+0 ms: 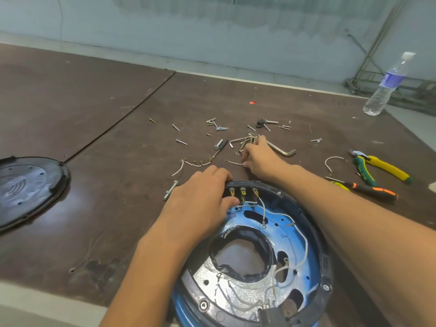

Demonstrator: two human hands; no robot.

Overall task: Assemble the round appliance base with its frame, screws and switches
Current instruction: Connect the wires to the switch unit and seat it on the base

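We had three switches (243,193) seated in the base (323,256), wires (304,244) loose, cover (30,185) off. Left hand (200,199) gripped the base rim; right hand (262,159) probably pinched a wire lead (233,162).

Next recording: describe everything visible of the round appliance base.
The round appliance base lies flat on the table, near its front edge, its near part out of view. A black ring with screws surrounds a blue and silvery metal plate with a central hole. White wires run to three black switches at the far rim, which the left hand grips.
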